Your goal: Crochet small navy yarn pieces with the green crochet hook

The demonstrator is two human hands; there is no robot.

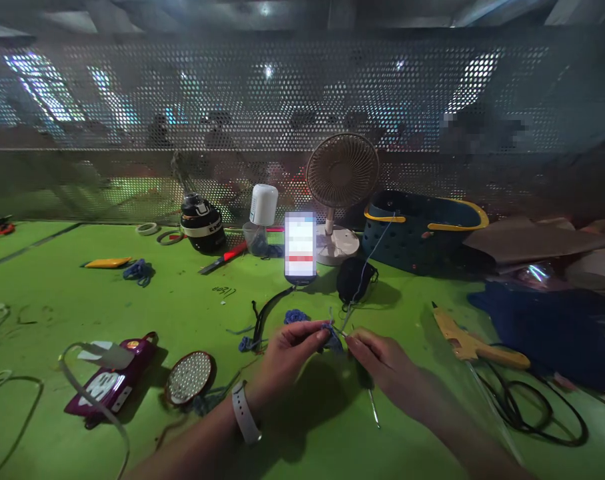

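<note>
A small blue crochet piece (333, 340) is pinched between the thumb and fingers of my left hand (299, 343), which is closed. My right hand (379, 360) is closed round a crochet hook (374, 408). The hook's thin tip meets the edge of the crochet piece, and its other metal end sticks out below my palm. Blue yarn (366, 267) runs up from the work past a dark yarn ball (353, 281) towards the basket. Behind my left hand lies another blue crocheted piece (296, 317). My fingers partly cover the stitches.
A lit phone (300, 247) stands ahead, before a fan (343, 172) and a dark basket (407, 240). To the right lie a glue gun (469, 340) and its cable. On the left are a purple power strip (113, 380), a round studded disc (189, 378) and a black bottle (202, 225).
</note>
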